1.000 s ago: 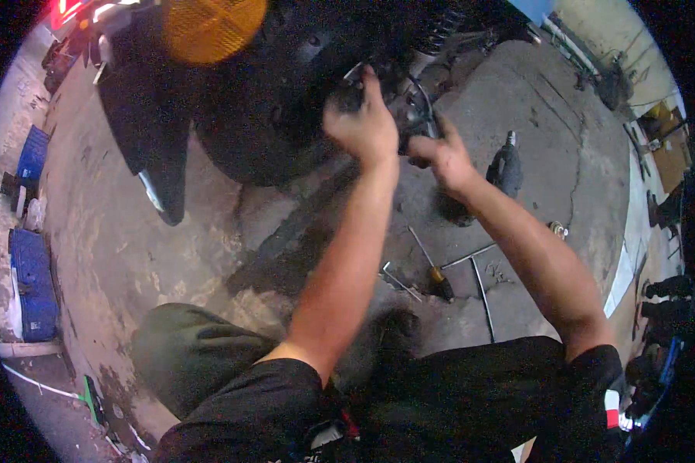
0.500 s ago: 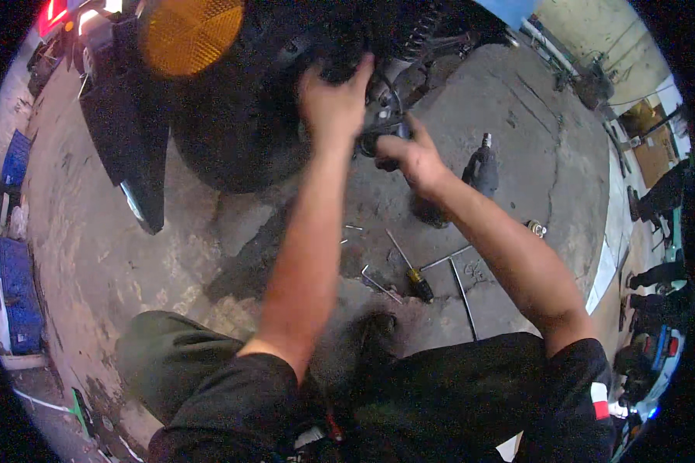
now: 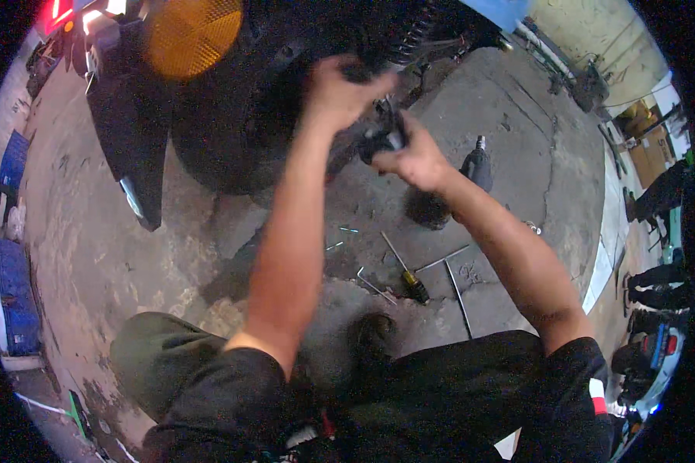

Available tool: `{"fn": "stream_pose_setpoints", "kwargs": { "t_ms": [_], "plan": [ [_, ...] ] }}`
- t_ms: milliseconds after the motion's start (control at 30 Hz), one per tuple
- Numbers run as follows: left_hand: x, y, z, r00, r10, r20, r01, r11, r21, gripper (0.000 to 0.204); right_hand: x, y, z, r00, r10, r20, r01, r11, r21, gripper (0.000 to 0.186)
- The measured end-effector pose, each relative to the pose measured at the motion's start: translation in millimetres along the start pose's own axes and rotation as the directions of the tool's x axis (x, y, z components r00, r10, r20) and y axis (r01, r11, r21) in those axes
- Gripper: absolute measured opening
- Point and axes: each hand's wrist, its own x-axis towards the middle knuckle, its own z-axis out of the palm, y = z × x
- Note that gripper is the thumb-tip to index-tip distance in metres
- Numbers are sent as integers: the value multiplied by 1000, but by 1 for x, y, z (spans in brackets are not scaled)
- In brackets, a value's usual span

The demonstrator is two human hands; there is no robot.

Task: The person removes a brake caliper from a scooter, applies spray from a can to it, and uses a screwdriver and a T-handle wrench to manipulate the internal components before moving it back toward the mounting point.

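Beside the black wheel (image 3: pixel 216 147) of a parked vehicle, both my arms reach forward. My right hand (image 3: pixel 415 158) is closed around a dark mechanical part (image 3: pixel 380 141) with some shiny metal on it; its exact kind does not show. Just above and to the left, my left hand (image 3: pixel 338 99) is at the upper end of this part, near the wheel hub. Motion smears its fingers, so their grip is unclear. A coil spring (image 3: pixel 415 32) of the vehicle rises beyond the hands, and an orange round reflector (image 3: pixel 194 37) is at the upper left.
Right of my hands, a dark power driver (image 3: pixel 477 166) stands on the concrete floor. Nearer lie a yellow-and-black screwdriver (image 3: pixel 413 285), a hex key (image 3: pixel 376 285) and a T-handle wrench (image 3: pixel 457 297). A black mudguard (image 3: pixel 127 154) hangs at left. Blue crates (image 3: pixel 14 293) line the far left.
My right hand has turned, and the dark part has tilted with it. My left hand has shifted slightly, its fingers now reaching right over the part. The view has moved a little.
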Motion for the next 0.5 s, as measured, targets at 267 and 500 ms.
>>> {"fn": "stream_pose_setpoints", "kwargs": {
  "t_ms": [267,500],
  "plan": [
    [-14,-28,35,915,-40,-402,-202,815,-543,42,-4,-8,-2,1000,20,-20,-20,1000,2,79],
    [-18,-22,23,974,-65,-218,18,978,-209,35,-5,-8,-9,984,-178,-18,159,914,-374,79]
  ]
}}
